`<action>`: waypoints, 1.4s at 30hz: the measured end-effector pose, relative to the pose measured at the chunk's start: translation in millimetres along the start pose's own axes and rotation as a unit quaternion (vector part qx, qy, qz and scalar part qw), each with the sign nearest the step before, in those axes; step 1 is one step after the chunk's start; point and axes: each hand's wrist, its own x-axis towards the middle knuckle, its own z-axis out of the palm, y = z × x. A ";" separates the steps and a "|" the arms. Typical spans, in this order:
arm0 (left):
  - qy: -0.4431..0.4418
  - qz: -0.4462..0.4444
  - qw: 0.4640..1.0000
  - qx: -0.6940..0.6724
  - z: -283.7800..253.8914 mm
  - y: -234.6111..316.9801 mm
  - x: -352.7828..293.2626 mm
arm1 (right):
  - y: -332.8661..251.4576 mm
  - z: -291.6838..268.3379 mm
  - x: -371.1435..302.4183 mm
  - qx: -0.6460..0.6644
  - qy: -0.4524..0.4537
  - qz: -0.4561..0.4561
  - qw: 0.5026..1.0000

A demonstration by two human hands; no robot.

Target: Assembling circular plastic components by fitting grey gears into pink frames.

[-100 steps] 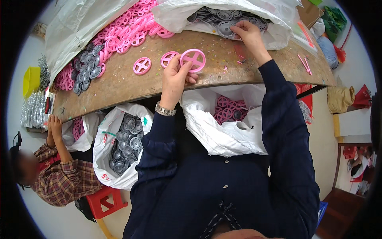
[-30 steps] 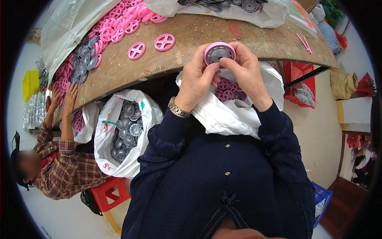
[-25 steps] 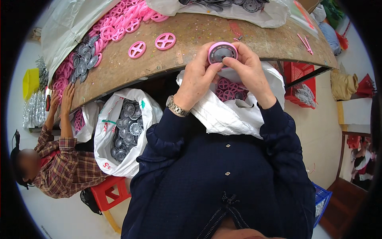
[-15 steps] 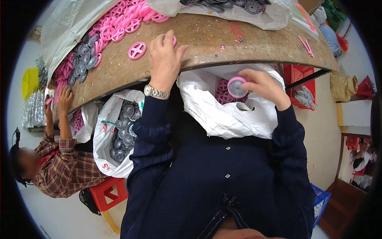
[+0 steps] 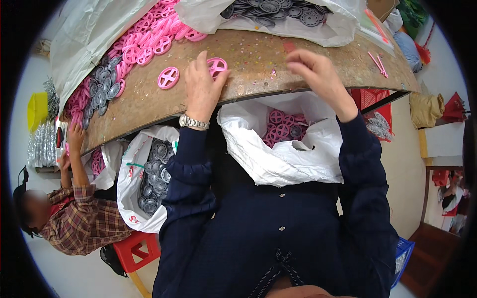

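Observation:
My left hand (image 5: 202,82), with a metal watch on its wrist, rests at the front of the wooden table, fingers stretched and thumb apart. Between its forefinger and thumb lies a pink spoked wheel ring (image 5: 217,67), partly hidden by the hand. A second pink ring (image 5: 168,78) lies flat just left of it. My right hand (image 5: 320,72) is over the table, fingers loosely bent and apart from the thumb, with nothing visible in it. Below it, a white sack (image 5: 278,161) stands open against the table, holding pink rings with grey discs among them.
Pink rings (image 5: 161,22) and grey discs (image 5: 102,84) are heaped at the table's left. Dark grey discs (image 5: 271,7) lie on white sheeting at the back. Pink sticks (image 5: 378,64) lie at right. A sack of grey discs (image 5: 155,184) stands near a seated co-worker (image 5: 84,218).
My right hand has risen from the white sack to over the table; the pink-rimmed grey disc it held is gone from it. My left hand shifted slightly, uncovering more of the pink ring.

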 end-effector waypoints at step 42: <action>-0.101 -0.162 0.768 -0.612 -16.1 41.1 -13.7 | -27.3 37.6 2.1 -0.201 0.206 -0.363 0.886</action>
